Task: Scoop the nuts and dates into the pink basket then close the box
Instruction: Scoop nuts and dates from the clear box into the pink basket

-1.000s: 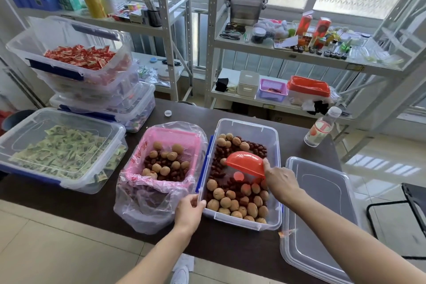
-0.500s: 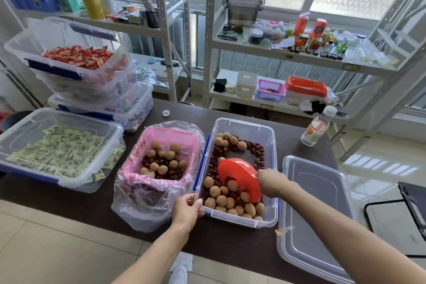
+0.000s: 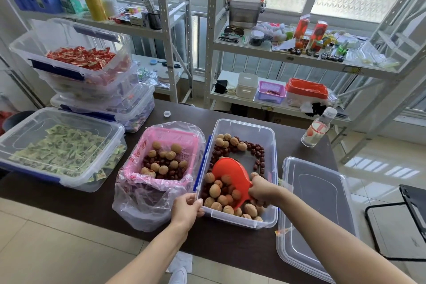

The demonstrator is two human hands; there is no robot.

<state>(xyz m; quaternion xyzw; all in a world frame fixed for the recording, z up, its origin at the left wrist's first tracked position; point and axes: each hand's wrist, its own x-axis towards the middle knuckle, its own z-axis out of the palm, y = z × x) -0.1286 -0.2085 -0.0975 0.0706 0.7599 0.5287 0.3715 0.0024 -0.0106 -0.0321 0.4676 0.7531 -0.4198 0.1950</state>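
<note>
Brown walnuts [image 3: 215, 190] and dark red dates [image 3: 258, 152] are heaped in the clear plastic box [image 3: 268, 136] at the middle of the dark table [image 3: 230, 246]. An orange plastic scoop [image 3: 232, 174] is dug into the near pile, its handle gripped by the right hand [image 3: 261, 190]. The box's near left corner is clasped by the left hand [image 3: 186, 211]. Just left, the bag-lined pink basket [image 3: 170, 136] is partly filled. A clear lid [image 3: 320, 210] lies to the right of the box.

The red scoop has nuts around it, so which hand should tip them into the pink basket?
Probably the right hand: it already grips the red scoop among the nuts. The left hand holds the box corner.
</note>
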